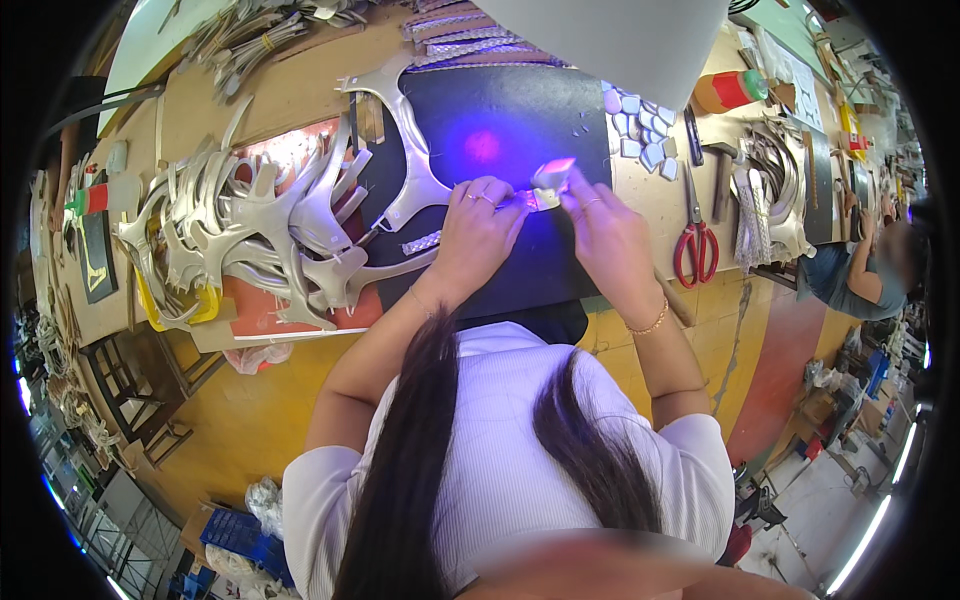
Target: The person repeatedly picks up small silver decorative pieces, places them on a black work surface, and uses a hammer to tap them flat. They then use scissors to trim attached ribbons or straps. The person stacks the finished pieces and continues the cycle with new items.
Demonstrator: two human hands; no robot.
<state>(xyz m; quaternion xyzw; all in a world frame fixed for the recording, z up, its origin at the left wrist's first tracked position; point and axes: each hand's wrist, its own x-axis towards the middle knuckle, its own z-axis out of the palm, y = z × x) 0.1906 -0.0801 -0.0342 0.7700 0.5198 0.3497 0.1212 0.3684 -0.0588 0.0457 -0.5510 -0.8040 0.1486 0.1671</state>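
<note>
Both of my hands meet above a black work mat (510, 100), under bluish-purple light. My left hand (472, 238) is closed, its fingertips pinching one end of a short, pale, shiny strip (541, 200). At the strip's other end my right hand (608, 240) pinches too, with a small flat piece (554, 172) that glints pink and grey at its fingertips. Glare and blur hide what kind of piece that is. Just left of my left hand lies a braided silver strap end (421, 243). A silver, branching leather-like cutout (400, 150) rests on the mat's left side.
More silver cutouts (270, 230) are heaped at the left. Several small shiny plates (640, 125) lie beyond my right hand. Red-handled scissors (696, 250), a hammer (724, 175) and a red-and-green-topped bottle (733, 90) stand or lie right. A white lamp-like cover (610, 35) hangs overhead. Another person (862, 275) sits far right.
</note>
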